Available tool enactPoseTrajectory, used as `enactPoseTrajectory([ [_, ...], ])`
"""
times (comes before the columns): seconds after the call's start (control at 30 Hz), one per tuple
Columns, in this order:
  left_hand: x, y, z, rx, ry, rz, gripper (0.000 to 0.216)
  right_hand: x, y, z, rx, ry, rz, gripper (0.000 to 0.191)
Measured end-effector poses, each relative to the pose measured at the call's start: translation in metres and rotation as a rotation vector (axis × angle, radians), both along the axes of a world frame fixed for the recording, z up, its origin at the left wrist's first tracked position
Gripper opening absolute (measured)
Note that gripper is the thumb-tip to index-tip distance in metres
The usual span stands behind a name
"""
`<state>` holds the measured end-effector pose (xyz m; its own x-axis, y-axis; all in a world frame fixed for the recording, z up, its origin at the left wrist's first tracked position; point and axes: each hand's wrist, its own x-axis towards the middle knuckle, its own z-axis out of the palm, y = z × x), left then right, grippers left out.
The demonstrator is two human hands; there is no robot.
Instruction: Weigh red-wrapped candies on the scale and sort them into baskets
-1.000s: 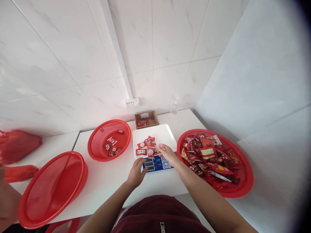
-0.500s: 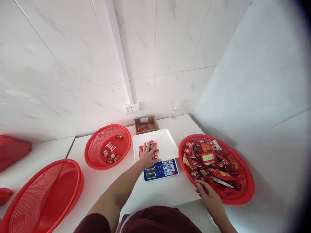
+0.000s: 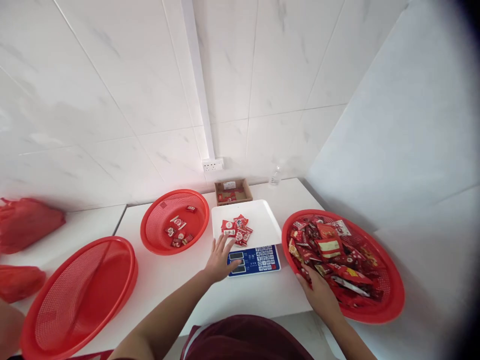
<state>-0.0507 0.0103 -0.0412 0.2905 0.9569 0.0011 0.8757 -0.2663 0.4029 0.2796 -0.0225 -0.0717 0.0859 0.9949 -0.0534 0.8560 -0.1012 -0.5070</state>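
Note:
A scale with a white pan [image 3: 262,222] and a blue keypad [image 3: 258,259] stands mid-table. Several red snack packets [image 3: 237,231] lie on the pan. My left hand [image 3: 220,259] rests open at the scale's front left corner, fingers spread toward the packets, holding nothing. My right hand [image 3: 317,290] is at the near rim of the big red basket [image 3: 390,312], which is full of red packets [image 3: 330,252]; its fingertips reach in among them and are partly hidden.
A smaller red basket [image 3: 150,240] with a few packets sits left of the scale. A large red basket [image 3: 77,295] lies at the near left. A cardboard box [image 3: 233,191] and a clear bottle [image 3: 275,176] stand by the wall. Red bags [image 3: 26,220] lie far left.
My left hand drew back from the packets on the pan to the scale's front corner. My right hand went from the pan to the big basket's rim and now reaches in.

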Motion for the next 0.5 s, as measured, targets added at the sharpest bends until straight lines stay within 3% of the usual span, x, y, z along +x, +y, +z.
enactPoseTrajectory([
  [0.1,-0.021,-0.046,-0.013,0.027,-0.032,0.069,0.058,-0.005,0.0,0.0,-0.206,-0.147,0.025,0.053],
  [0.2,-0.036,-0.077,-0.029,0.028,-0.038,0.175,0.053,-0.012,-0.002,0.007,-0.275,-0.238,0.07,0.052],
  [0.33,-0.047,-0.087,-0.04,0.0,-0.057,0.27,0.048,-0.014,-0.003,0.011,-0.314,-0.296,0.077,0.05],
  [0.5,-0.052,-0.082,-0.038,-0.084,-0.139,0.347,0.045,-0.008,-0.005,-0.003,-0.328,-0.308,0.089,0.054],
])
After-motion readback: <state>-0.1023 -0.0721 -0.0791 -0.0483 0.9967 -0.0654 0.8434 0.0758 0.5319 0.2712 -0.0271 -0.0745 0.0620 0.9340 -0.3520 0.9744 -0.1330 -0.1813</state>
